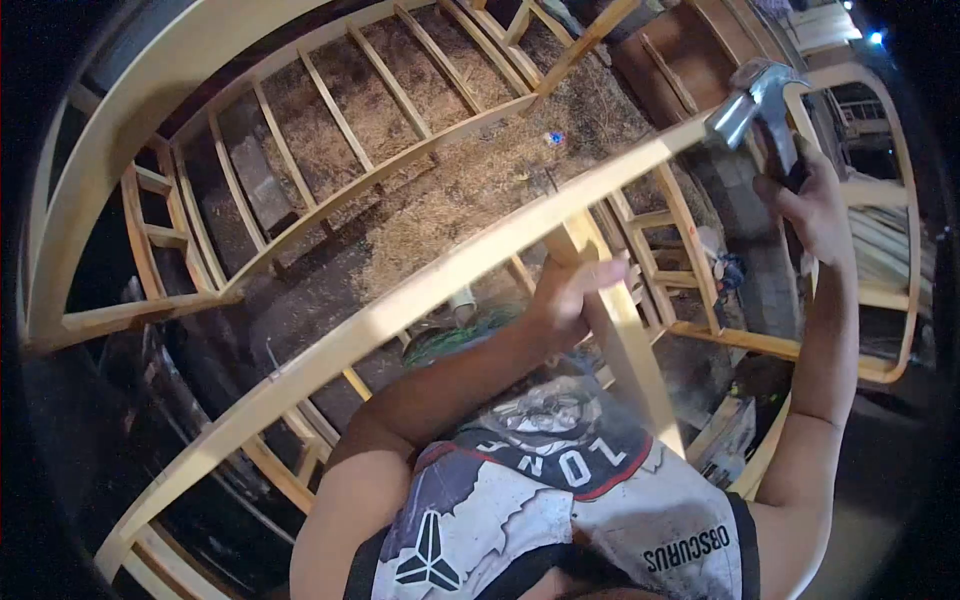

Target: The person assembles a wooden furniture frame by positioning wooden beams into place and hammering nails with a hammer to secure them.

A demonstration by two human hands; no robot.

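Raised at the right, my right hand point(815, 205) grips a claw hammer point(765, 105) by its dark handle, the metal head above a long pale wooden beam point(400, 295). The beam runs diagonally from lower left to upper right. My left hand point(575, 300) is wrapped round an upright wooden post point(635, 365) just below the beam, thumb along its face. The post's upper end meets the underside of the beam. Near the post, a thin nail point(549, 182) stands at the beam's upper edge. Bent nails point(273, 358) show farther down the beam.
A slatted wooden frame point(375, 172) lies beyond, over ground strewn with shavings point(430, 225). Ladder-like frames point(685, 250) stand behind the post. A rounded wooden frame point(908, 230) is at the far right, and a brown wooden box point(670, 65) at the upper right.
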